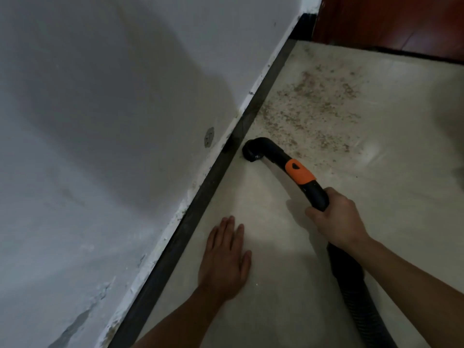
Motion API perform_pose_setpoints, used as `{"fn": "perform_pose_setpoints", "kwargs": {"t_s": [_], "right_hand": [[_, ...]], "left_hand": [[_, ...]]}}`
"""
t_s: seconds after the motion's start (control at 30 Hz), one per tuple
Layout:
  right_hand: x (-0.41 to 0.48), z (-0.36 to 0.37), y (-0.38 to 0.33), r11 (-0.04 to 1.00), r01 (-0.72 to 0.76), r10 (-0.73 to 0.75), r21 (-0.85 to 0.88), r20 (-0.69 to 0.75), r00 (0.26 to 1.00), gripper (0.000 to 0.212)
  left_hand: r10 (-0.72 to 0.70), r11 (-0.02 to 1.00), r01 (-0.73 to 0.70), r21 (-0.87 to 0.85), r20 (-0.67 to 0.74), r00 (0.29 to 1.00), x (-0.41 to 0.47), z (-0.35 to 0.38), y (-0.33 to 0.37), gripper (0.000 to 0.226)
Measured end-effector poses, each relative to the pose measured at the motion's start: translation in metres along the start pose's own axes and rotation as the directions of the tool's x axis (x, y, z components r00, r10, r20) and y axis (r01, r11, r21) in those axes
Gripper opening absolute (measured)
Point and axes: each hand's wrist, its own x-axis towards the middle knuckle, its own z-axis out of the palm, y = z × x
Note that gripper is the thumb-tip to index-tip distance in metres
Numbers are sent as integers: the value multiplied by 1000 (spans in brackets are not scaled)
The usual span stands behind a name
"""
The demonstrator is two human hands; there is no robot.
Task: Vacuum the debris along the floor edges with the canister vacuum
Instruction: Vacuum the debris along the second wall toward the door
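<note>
Pale floor (351, 197) meets wall (100, 121); right hand (336, 219) grips the nozzle (276, 156), angled beyond its fingers toward the wall edge, debris (313, 109) past it. Left hand (226, 257) lies flat, fingers straight.

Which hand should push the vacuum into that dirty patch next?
The right hand. It grips the vacuum hose, and the nozzle is down at the floor, just short of the debris. The left hand lies flat on the floor, holding nothing.
</note>
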Motion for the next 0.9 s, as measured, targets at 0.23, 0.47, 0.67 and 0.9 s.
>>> {"fn": "perform_pose_setpoints", "kwargs": {"t_s": [0.23, 0.47, 0.67, 0.9], "right_hand": [[31, 9, -31, 998, -14, 13, 54, 20, 1000, 27], [-17, 8, -19, 999, 42, -42, 5, 135, 990, 26], [-54, -20, 22, 999, 33, -28, -34, 135, 990, 26], [-109, -88, 110, 981, -190, 184, -50, -97, 978, 22]], "left_hand": [[3, 1000, -3, 17, 17, 1000, 1, 1, -1, 61], [9, 1000, -9, -13, 9, 1000, 0, -5, -4, 59], [-6, 998, 4, -61, -39, 999, -3, -11, -3, 58], [-1, 1000, 0, -10, -48, 999, -3, -15, 5, 59]]}}
